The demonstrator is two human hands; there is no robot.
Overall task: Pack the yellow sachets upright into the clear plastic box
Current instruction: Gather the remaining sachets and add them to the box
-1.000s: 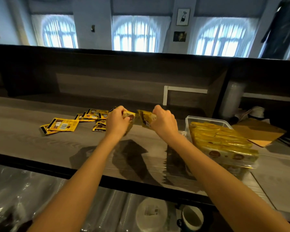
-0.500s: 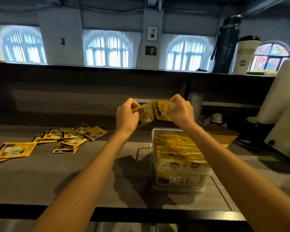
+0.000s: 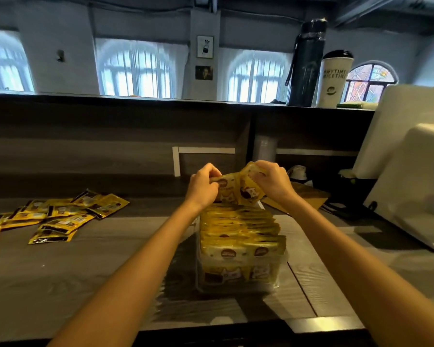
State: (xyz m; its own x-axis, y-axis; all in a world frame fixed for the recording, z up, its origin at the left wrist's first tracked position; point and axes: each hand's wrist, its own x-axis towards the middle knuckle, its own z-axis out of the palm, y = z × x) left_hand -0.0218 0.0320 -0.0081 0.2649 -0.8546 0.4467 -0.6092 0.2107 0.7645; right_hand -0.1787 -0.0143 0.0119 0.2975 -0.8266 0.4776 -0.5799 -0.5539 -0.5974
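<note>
Hands meet just above the far end of the clear plastic box (image 3: 199, 267): left hand (image 3: 203, 186) and right hand (image 3: 273, 182) both curl their fingers round the held sachets (image 3: 239, 191), a small yellow bunch. Packed sachets (image 3: 238, 229) stand upright in rows inside the box. Loose sachets (image 3: 60, 217) lie scattered on the tabletop (image 3: 90, 274), well to the left.
</note>
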